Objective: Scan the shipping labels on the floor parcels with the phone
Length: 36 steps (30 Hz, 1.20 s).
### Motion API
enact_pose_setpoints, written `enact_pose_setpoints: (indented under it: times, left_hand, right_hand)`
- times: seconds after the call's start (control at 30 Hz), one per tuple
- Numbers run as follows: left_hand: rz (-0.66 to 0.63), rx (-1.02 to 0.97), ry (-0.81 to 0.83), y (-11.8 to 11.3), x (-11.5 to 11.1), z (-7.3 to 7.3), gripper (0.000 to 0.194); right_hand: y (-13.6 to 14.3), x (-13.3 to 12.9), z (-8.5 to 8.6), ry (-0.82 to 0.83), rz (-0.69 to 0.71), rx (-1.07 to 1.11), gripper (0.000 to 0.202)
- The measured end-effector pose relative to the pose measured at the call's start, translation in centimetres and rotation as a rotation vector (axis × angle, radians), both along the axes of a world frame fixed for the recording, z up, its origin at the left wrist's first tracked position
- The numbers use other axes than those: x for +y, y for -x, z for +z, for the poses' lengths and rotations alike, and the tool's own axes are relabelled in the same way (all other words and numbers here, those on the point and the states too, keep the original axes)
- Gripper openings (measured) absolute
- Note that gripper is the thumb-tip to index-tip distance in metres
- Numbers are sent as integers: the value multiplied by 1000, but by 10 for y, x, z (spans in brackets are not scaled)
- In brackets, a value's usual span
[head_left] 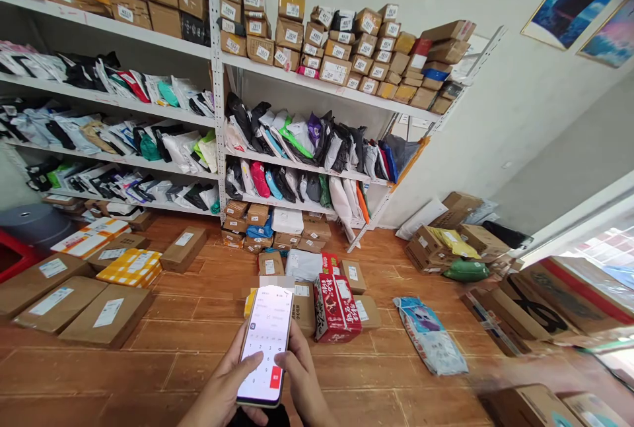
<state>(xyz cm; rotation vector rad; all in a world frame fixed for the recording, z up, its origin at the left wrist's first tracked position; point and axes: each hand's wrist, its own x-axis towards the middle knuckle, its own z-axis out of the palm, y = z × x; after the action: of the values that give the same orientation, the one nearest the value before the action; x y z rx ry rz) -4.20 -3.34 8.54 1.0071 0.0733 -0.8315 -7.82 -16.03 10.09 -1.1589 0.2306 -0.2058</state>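
Holding one phone [266,344]: left hand [225,384], right hand [302,381]; one red box [337,308] beyond.

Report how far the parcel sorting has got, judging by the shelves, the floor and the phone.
Looks done: the shelves are packed with labelled boxes and rows of soft mailer bags. In hand: both the left hand and right hand hold a lit phone, thumbs on its keypad screen. Left: many parcels sit on the floor, among them a red carton, a blue-and-white bag and flat brown boxes.
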Motion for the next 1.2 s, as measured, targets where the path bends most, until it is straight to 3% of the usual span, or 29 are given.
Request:
enact_pose_setpoints:
  times: [0.07, 0.17, 0.33, 0.47, 0.63, 0.77, 0.9, 1.03, 1.1, 1.2]
  left_hand:
    - [4, -18, -21, 0, -1, 0, 100]
    - [14, 36, 93, 0, 2, 0, 90]
    - [-30, 99, 221, -1, 9, -9, 97]
    - [-56, 99, 195, -2, 8, -10, 99]
    - [-17, 84, 72, -1, 4, 2, 95]
    - [-33, 84, 142, -1, 6, 4, 95]
    - [-60, 106, 183, -4, 9, -3, 93]
    - [-109, 74, 238, -9, 7, -18, 90]
    - [-133, 56, 295, -12, 4, -27, 88]
    - [-112, 36, 387, -18, 0, -41, 88]
  right_hand:
    - [1, -1, -4, 6, 14, 2, 54]
    - [2, -4, -12, 17, 26, 43, 60]
    - [2, -6, -15, 5, -17, 40, 54]
    - [0, -4, -14, -11, -51, 78, 49]
    - [-2, -1, -13, -49, -71, 75, 45]
    - [-5, 0, -13, -40, -78, 96, 48]
    - [-4, -1, -21, 9, -23, 51, 54]
    - [0, -1, -35, -27, 131, -85, 77]
    - [2, -1, -41, -123, 119, -51, 79]
    - [0, -3, -49, -223, 24, 30, 66]
